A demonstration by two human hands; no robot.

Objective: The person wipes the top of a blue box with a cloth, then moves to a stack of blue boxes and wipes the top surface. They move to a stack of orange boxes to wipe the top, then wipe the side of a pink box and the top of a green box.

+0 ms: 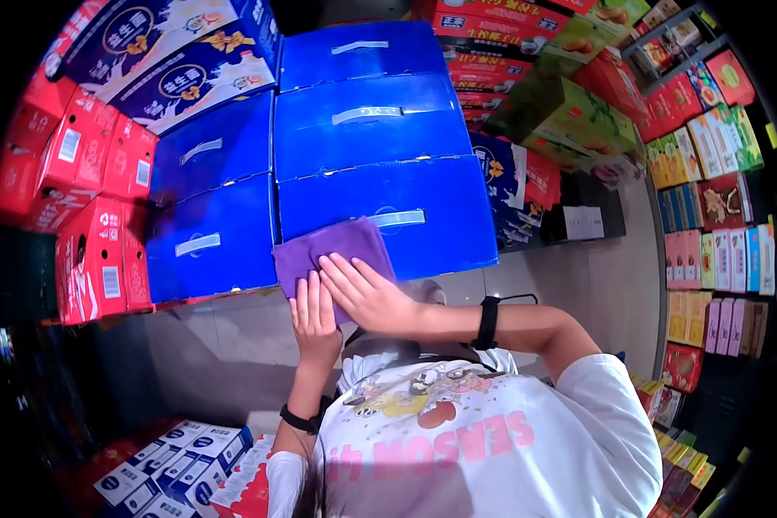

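A purple cloth [332,246] lies folded over the near edge of a blue box [449,194] with a white carry handle. My right hand [367,293] rests on the cloth with its fingers stretched out, coming in from the right. Beside it, my left hand [313,319] presses flat on the cloth's lower left part, fingers pointing up the picture. The fingertips of both hands are close together. More blue boxes [211,190] with white handles stand next to and behind this one.
Red cartons [104,250] stand at the left, printed milk cartons [181,73] at the back left. Red and green boxes [578,116] are stacked at the back right. A shelf of small packages [716,250] runs along the right. Blue-and-white boxes [177,462] sit at the lower left.
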